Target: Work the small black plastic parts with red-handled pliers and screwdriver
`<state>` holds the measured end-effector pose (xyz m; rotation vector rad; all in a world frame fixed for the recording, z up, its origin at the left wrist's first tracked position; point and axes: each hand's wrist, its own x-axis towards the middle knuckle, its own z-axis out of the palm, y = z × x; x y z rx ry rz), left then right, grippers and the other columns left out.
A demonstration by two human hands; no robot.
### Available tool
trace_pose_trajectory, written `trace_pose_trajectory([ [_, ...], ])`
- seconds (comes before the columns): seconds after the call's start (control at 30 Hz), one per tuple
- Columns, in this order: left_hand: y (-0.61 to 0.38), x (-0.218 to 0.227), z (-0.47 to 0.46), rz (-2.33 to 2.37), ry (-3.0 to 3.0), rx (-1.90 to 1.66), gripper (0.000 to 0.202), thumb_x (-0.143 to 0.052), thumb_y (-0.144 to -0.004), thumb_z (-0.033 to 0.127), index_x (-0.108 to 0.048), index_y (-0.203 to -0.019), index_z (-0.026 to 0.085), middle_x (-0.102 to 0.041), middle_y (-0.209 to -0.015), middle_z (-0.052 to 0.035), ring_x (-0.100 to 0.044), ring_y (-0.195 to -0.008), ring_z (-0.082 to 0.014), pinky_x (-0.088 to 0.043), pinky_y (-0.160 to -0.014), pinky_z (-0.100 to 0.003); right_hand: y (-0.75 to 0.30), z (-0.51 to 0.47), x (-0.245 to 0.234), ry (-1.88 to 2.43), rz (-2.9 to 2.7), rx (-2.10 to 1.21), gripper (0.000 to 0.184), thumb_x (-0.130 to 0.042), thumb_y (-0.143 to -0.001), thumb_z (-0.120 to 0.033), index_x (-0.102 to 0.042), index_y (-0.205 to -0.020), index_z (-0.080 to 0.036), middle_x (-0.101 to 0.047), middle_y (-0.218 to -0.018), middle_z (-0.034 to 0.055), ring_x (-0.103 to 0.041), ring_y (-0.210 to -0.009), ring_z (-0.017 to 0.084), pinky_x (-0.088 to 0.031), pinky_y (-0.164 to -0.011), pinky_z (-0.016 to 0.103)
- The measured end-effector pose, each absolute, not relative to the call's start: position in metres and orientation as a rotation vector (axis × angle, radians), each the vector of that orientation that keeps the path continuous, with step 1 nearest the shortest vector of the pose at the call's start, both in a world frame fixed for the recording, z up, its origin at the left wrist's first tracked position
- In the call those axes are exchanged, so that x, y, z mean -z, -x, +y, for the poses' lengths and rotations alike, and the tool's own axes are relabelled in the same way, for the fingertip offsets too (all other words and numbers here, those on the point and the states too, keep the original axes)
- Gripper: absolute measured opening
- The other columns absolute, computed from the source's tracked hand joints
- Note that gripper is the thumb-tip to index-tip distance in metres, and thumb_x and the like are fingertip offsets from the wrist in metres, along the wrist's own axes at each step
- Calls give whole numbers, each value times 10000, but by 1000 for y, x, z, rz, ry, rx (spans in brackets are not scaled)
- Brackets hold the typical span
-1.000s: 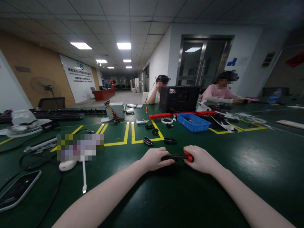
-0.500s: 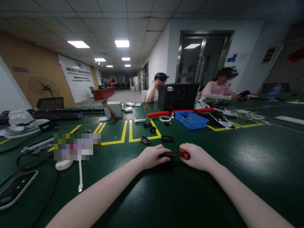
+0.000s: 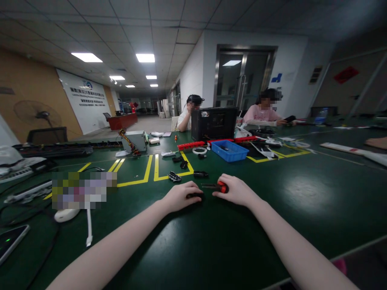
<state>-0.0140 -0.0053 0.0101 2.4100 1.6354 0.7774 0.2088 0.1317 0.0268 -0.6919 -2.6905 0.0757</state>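
My right hand [image 3: 238,190] is closed around long-nose pliers [image 3: 222,187] with red and black handles; their thin dark jaws point left. Between the fingers of my left hand [image 3: 183,196] is a small black part [image 3: 195,195], mostly covered by the fingers. The jaw tips lie just above and beside my left fingertips, apart from the black part. Beyond my hands, a black cylindrical piece [image 3: 201,174] and a black piece with silvery edges [image 3: 174,177] lie on the green table [image 3: 169,257].
A blue bin [image 3: 229,153] with small items stands ahead, near red strips [image 3: 191,145] and a black computer case [image 3: 214,124]. A metal power supply [image 3: 134,141] sits farther left. Cables and a white-edged device [image 3: 13,243] occupy the left side. Two people sit across the table.
The pliers' jaws have come away from the black part in my left hand, and my hands are farther apart. The camera view has turned to the right.
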Motion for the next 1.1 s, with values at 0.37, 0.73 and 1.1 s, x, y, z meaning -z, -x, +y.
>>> trace_pose_trajectory([
  [0.37,10,-9,-9,1620,-2447,-796,242,-615,-850,328,-653,-1065,224,-628,-1095,-43,-587,-1004,-184,-467,-912,-296,-215,133,-17,791,-2593,-88,426,-568,-786,-620,-602,-858,-202,-585,-889,34,-546,-818,183,-398,-697,296],
  [0.73,15,-2,-2,1609,-2497,-823,204,-616,-841,336,-617,-1008,218,-616,-1032,-30,-584,-946,-191,-475,-858,-307,-243,157,-13,1152,-2629,-360,743,-691,-607,-665,-569,-1210,-248,-539,-1214,98,-491,-1115,307,-400,-896,391],
  [1.1,19,-2,4,1615,-2438,-879,160,-592,-835,347,-581,-905,204,-597,-964,-32,-581,-892,-190,-480,-811,-309,-232,148,-11,961,-2496,-60,466,-668,-688,-536,-622,-1006,-198,-572,-1012,87,-543,-944,253,-443,-809,358],
])
